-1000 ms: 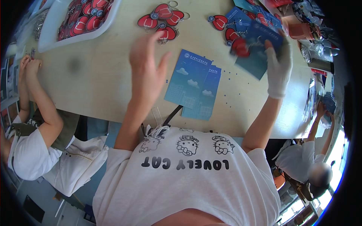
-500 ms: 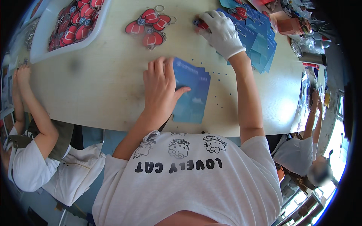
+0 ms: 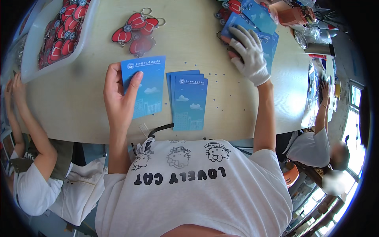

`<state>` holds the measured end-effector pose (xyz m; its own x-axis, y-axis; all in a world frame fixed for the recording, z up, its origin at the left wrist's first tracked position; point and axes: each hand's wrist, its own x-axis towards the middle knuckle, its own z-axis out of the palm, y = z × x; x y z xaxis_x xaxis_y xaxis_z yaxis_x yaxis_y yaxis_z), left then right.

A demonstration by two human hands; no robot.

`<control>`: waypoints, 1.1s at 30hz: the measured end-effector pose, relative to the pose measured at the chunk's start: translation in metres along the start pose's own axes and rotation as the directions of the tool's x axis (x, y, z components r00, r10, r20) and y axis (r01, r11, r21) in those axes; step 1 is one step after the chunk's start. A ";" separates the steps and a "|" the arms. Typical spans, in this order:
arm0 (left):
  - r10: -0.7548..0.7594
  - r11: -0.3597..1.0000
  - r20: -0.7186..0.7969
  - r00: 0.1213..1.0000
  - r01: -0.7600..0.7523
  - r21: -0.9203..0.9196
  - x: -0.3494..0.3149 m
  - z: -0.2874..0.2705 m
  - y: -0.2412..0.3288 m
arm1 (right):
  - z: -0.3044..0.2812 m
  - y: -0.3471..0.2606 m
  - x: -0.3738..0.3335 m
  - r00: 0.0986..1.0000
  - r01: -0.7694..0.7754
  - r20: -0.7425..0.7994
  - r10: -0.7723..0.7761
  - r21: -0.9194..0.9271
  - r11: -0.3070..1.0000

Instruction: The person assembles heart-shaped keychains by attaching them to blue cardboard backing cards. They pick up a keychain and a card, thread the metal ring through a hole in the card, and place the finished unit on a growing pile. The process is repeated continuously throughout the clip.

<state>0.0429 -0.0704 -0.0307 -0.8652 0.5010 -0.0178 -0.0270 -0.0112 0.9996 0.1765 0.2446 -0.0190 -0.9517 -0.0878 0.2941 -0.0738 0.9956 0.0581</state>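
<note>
My left hand (image 3: 120, 93) pinches a blue printed card (image 3: 152, 85) upright, thumb across its front and fingers behind. Just right of it a small stack of the same cards (image 3: 191, 102) lies slightly fanned on the table. My right hand (image 3: 248, 53) wears a white glove with some fingertips bare. It lies with fingers stretched over a spread of blue cards (image 3: 270, 47) at the far right. Red keychains (image 3: 233, 6) show among those cards. A cluster of red keychains with metal rings (image 3: 138, 21) lies at the far middle.
A white plastic bin (image 3: 81, 49) of red keychains stands at the far left. Small blue dots (image 3: 216, 81) speckle the table (image 3: 79, 106). A black strap (image 3: 162, 128) lies by the near edge. Other people work at left (image 3: 35, 138) and right (image 3: 316, 142).
My left hand has lifted a card off the stack and moved left with it. The right hand has shifted right and nearer, from a red keychain onto the spread cards.
</note>
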 end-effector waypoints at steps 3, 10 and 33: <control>-0.032 0.998 -0.010 0.999 0.031 -0.057 0.001 -0.002 0.001 | -0.002 0.032 -0.005 1.000 0.011 -0.002 -0.011 0.020 1.000; -0.123 0.963 -0.107 0.987 0.092 -0.253 -0.002 0.000 -0.001 | -0.008 0.018 0.028 0.988 -0.021 -0.155 0.026 0.032 0.999; -0.014 0.961 -0.137 0.991 -0.024 -0.276 0.005 0.018 0.000 | -0.017 -0.041 0.028 0.894 -0.222 0.181 0.411 0.974 0.053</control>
<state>0.0476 -0.0518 -0.0304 -0.9250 0.3783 -0.0349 -0.1430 -0.2615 0.9546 0.1578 0.2011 0.0033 -0.9347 0.3366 0.1140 -0.0829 0.1054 -0.9910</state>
